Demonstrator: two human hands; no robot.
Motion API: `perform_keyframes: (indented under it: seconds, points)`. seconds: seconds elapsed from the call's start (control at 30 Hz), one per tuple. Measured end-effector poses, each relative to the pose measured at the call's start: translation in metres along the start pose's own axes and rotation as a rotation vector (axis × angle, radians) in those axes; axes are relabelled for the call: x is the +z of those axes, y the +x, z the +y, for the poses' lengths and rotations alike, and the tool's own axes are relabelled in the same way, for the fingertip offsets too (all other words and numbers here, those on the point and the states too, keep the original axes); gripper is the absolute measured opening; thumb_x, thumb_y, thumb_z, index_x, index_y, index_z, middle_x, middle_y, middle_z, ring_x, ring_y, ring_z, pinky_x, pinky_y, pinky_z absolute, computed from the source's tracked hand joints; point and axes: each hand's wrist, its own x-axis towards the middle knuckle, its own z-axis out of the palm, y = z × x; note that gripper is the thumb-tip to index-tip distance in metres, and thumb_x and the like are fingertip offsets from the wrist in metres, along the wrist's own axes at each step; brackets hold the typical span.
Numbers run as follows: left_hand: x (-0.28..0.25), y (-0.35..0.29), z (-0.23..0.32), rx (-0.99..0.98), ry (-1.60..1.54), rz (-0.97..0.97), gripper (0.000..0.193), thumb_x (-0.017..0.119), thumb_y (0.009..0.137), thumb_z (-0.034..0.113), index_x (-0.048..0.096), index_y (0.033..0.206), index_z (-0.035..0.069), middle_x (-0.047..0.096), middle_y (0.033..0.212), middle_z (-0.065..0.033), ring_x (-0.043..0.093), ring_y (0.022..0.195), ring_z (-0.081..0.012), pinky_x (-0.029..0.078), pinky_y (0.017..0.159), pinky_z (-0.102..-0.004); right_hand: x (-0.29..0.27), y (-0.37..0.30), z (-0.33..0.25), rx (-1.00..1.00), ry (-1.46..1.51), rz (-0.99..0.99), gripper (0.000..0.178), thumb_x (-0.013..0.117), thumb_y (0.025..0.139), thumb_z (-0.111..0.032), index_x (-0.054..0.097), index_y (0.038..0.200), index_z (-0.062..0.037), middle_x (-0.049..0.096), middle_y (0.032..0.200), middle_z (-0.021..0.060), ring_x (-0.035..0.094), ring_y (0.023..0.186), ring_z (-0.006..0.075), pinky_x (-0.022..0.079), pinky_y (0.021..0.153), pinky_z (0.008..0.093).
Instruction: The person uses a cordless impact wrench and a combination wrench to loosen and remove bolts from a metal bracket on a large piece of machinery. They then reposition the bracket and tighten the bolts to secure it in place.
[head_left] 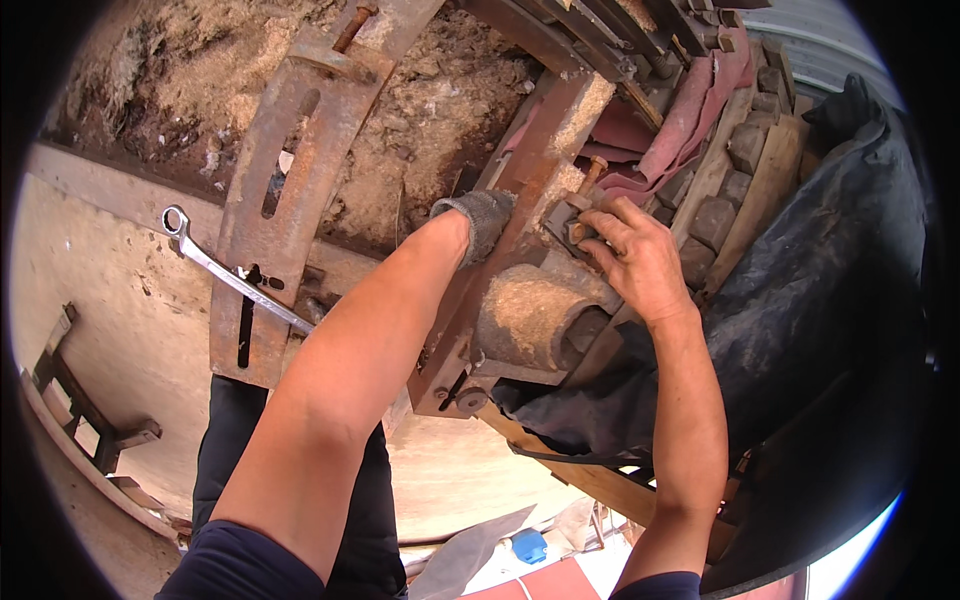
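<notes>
My left hand (485,225), in a grey knit glove, reaches in behind a rusty brown steel beam (520,215). The beam hides its fingers, so I cannot see what they touch. On the beam's other side, my bare right hand (638,245) has thumb and fingers closed round a small brassy nut (577,232). Just above these fingertips a rusty bolt (593,172) sticks up. Below them sits a round metal housing (530,315) dusted with sawdust. A silver wrench (235,280) with a ring end lies across a slotted rusty plate (262,200), left of my left forearm.
Sawdust and debris (430,120) cover the bed behind the beam. To the right are wooden blocks (712,222), folded reddish cloth (690,125) and a large black sheet (790,290). A metal bracket (85,400) stands at far left. Down below lies a blue object (529,545).
</notes>
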Motion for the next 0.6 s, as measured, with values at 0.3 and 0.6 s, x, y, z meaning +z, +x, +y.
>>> perform_keyframes:
  seconds: [0.3,0.6]
  points:
    - [-0.009,0.001,-0.008,0.237,0.536,-0.127,0.030,0.064,0.093,0.020,0.069,0.121,0.009,0.070,0.112,-0.0098,0.066,0.102,-0.0199,0.053,0.085,-0.0309,0.002,-0.001,0.003,-0.150,-0.133,0.038,0.025,0.077,0.078,-0.008,0.072,0.103,-0.0054,0.067,0.102,0.0083,0.066,0.092,0.0326,0.055,0.078,0.0416]
    - [-0.005,0.009,0.006,0.384,1.582,-0.065,0.030,0.066,0.088,0.016,0.071,0.115,0.007,0.069,0.118,-0.0138,0.067,0.109,-0.0270,0.054,0.088,-0.0346,0.002,-0.020,0.016,0.343,0.229,0.253,0.027,0.080,0.080,-0.008,0.069,0.101,0.0028,0.066,0.092,0.0114,0.064,0.076,0.0229,0.053,0.072,0.0346]
